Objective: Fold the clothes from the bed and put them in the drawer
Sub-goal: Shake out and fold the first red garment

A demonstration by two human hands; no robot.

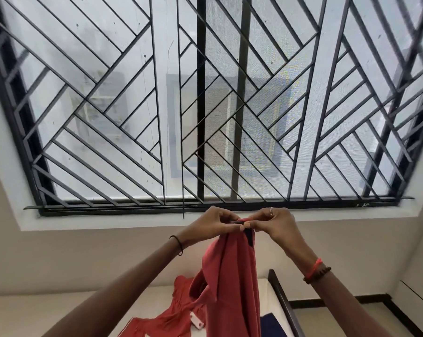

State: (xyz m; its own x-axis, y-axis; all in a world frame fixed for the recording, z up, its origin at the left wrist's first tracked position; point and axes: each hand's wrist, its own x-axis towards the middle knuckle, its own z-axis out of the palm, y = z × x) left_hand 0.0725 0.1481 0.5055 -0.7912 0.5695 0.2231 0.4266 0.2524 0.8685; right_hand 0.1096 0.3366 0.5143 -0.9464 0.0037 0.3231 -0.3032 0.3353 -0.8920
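Observation:
I hold a red garment (232, 276) up in front of the window. My left hand (213, 223) and my right hand (273, 223) pinch its top edge close together, thumbs nearly touching. The cloth hangs straight down between my forearms, with a dark blue trim showing near the top. Below it, the white bed (157, 302) carries a second red piece of clothing (179, 310) spread out flat, and a dark blue cloth (271, 324) lies at the bed's right side. No drawer is in view.
A large window with a black metal grille (205, 105) fills the upper view. The bed's dark frame (282, 300) runs along its right side, with tiled floor (339, 319) beyond it. A white wall (72, 251) lies below the window sill.

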